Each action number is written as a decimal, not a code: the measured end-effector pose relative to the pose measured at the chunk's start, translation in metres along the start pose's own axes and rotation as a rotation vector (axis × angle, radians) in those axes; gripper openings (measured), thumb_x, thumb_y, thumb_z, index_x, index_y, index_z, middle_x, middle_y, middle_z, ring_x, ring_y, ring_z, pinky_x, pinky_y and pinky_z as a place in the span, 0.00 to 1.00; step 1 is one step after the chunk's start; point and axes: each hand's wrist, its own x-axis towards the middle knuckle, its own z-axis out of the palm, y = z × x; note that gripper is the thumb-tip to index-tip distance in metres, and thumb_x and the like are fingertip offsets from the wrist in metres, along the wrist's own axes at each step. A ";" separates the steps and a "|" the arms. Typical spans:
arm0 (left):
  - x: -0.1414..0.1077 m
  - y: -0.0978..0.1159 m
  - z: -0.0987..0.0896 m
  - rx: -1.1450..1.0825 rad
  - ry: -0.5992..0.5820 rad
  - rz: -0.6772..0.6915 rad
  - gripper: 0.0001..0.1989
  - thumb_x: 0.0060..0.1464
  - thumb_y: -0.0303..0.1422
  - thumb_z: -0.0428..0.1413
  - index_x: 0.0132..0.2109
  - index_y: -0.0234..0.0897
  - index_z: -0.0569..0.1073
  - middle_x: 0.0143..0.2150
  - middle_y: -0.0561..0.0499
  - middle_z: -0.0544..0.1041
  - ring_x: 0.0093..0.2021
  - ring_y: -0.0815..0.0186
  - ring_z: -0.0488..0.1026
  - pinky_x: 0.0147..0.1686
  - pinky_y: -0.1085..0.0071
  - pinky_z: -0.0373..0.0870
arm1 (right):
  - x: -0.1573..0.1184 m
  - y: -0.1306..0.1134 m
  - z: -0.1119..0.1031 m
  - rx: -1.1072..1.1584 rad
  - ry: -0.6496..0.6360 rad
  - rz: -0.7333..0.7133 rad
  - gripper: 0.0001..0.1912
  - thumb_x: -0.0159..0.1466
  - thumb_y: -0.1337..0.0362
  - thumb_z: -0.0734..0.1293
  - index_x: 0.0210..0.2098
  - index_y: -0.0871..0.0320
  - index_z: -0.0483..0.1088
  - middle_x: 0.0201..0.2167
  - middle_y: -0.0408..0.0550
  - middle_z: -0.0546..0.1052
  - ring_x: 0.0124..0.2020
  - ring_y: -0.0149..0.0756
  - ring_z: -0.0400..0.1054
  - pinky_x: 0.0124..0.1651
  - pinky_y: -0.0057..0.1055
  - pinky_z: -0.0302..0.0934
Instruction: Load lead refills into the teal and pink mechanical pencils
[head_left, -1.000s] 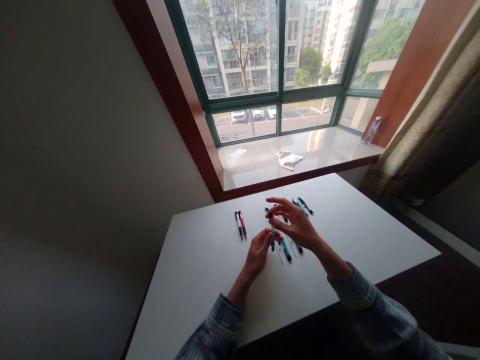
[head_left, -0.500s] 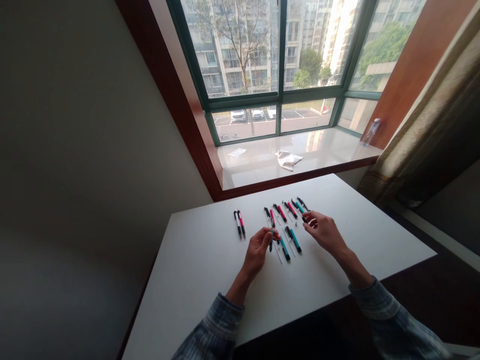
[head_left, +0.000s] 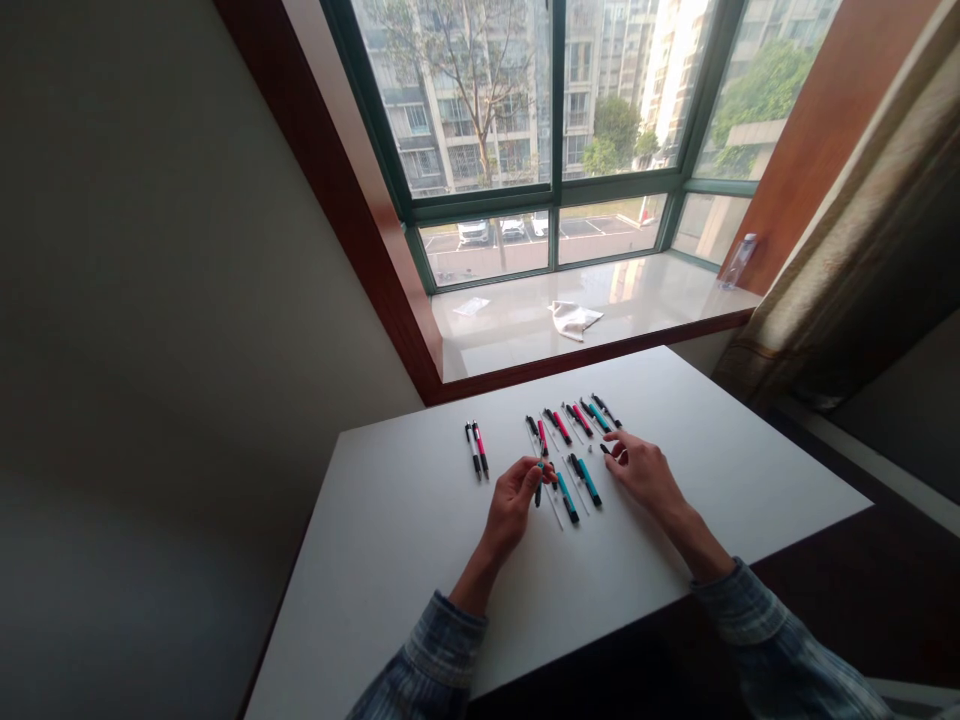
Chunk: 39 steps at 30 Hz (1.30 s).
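Note:
My left hand pinches a small dark and teal pen part above the white table. To its right, my right hand has its thumb and fingers closed on a small black pen piece. Between and behind the hands lie rows of pen parts: teal barrels, pink barrels, black pieces and thin white refills. A teal barrel with a black end lies beside my left fingers. Two whole pens, one white and black, one pink and black, lie side by side at the left.
The white table meets a window sill at the back. On the sill are a crumpled white cloth, a flat paper and a clear bottle. A curtain hangs at the right.
My right hand has shifted slightly down, and the black piece at its fingertips shows more clearly. My left hand keeps its pinch. The view has moved a little.

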 end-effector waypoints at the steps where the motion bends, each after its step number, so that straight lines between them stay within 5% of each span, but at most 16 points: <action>1: 0.000 0.000 0.000 -0.001 0.001 0.001 0.20 0.64 0.49 0.56 0.43 0.35 0.78 0.39 0.44 0.80 0.43 0.58 0.76 0.50 0.60 0.70 | 0.001 -0.002 0.001 0.008 0.001 -0.003 0.15 0.66 0.62 0.66 0.51 0.56 0.75 0.35 0.49 0.81 0.33 0.41 0.77 0.40 0.37 0.70; 12: 0.001 -0.001 -0.001 0.009 -0.005 0.019 0.20 0.65 0.49 0.55 0.42 0.35 0.78 0.38 0.45 0.79 0.42 0.60 0.75 0.50 0.62 0.70 | 0.004 -0.011 0.002 0.043 0.002 -0.018 0.14 0.66 0.58 0.67 0.49 0.57 0.76 0.35 0.50 0.81 0.33 0.41 0.76 0.39 0.38 0.69; 23: 0.000 -0.003 0.001 0.087 -0.027 0.080 0.18 0.65 0.47 0.56 0.42 0.35 0.78 0.36 0.47 0.78 0.38 0.62 0.73 0.43 0.66 0.70 | -0.027 -0.084 0.015 0.657 -0.112 -0.060 0.17 0.66 0.49 0.71 0.45 0.55 0.79 0.35 0.49 0.82 0.32 0.39 0.75 0.36 0.35 0.71; 32: -0.002 -0.002 0.002 0.161 -0.051 0.094 0.16 0.65 0.44 0.57 0.45 0.35 0.80 0.39 0.46 0.80 0.40 0.59 0.75 0.43 0.65 0.70 | -0.022 -0.090 0.013 0.950 -0.231 -0.030 0.15 0.62 0.52 0.74 0.39 0.58 0.80 0.36 0.50 0.83 0.37 0.42 0.78 0.43 0.38 0.73; 39: -0.002 -0.004 0.000 0.165 0.027 0.043 0.19 0.65 0.46 0.55 0.48 0.35 0.79 0.28 0.53 0.70 0.30 0.66 0.65 0.31 0.71 0.63 | -0.022 -0.083 -0.010 1.047 0.053 0.107 0.14 0.64 0.52 0.73 0.40 0.57 0.78 0.43 0.51 0.82 0.44 0.42 0.76 0.46 0.36 0.71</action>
